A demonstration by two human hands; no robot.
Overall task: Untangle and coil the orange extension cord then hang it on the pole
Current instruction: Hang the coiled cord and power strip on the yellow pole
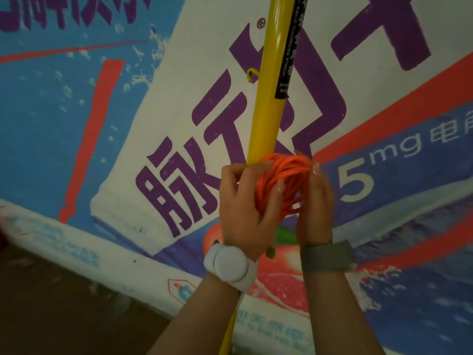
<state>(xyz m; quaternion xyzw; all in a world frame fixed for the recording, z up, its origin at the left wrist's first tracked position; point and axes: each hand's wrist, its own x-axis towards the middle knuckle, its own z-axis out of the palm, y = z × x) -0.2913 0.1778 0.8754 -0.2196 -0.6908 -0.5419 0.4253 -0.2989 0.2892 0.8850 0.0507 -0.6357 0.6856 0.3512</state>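
Note:
The orange extension cord (282, 183) is wound into a tight round coil, held up against the yellow pole (268, 103). My left hand (243, 203) grips the coil's left side, fingers curled round its loops. My right hand (317, 201) holds the right side, fingertips pinching the strands. A small yellow hook (252, 73) sticks out from the pole's left side, well above the coil. The pole's lower part shows again below my left wrist. A green bit (285, 235) shows under the coil between my wrists.
A large printed banner (153, 124) in blue, white, red and purple covers the wall behind the pole. A black label strip (290, 47) runs down the pole's right side. Brown floor (64, 303) lies at the lower left. I wear a white wrist device and a grey strap.

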